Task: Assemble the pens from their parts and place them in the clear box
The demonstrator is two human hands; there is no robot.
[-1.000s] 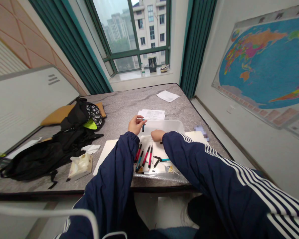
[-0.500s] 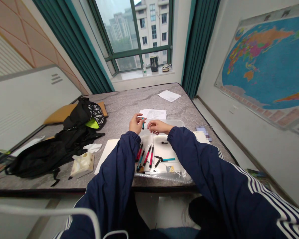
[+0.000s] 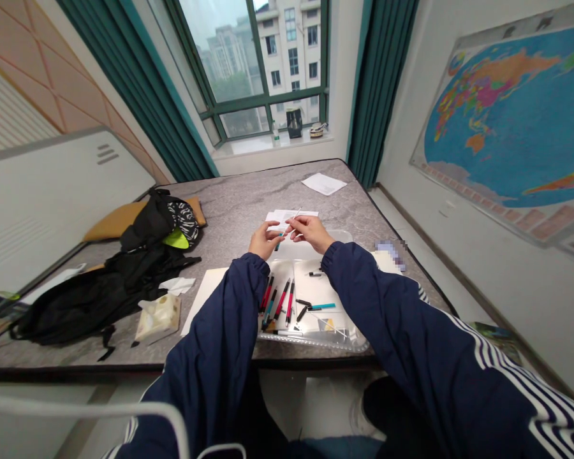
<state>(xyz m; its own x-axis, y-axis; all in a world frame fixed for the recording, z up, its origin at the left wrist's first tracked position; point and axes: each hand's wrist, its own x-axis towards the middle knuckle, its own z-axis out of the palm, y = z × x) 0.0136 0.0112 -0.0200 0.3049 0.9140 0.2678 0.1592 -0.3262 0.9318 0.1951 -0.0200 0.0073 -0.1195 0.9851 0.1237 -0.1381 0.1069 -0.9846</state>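
Above the far side of a clear plastic tray (image 3: 318, 345), my left hand (image 3: 263, 241) is closed on a short teal and black pen part (image 3: 279, 243). My right hand (image 3: 314, 233) pinches a thin whitish pen refill (image 3: 297, 213), which slants up between the fingers. The refill's lower end is at my left fingertips; whether it sits inside the teal part I cannot tell. Below my hands, several red and black pens (image 3: 281, 300) lie at the tray's left. A teal barrel (image 3: 323, 306) and small black pen parts (image 3: 302, 313) lie at its right.
Printed papers (image 3: 280, 217) lie just beyond the tray, with another sheet (image 3: 324, 184) farther back. To the left are a tissue pack (image 3: 159, 317), a black backpack (image 3: 81, 299) and a patterned cap (image 3: 184, 220). The table's front edge (image 3: 210, 366) runs below my forearms.
The thin refill now shows, raised and slanting in my right hand. My right hand has lifted slightly and come closer to my left, where the teal part has tilted and is more covered.
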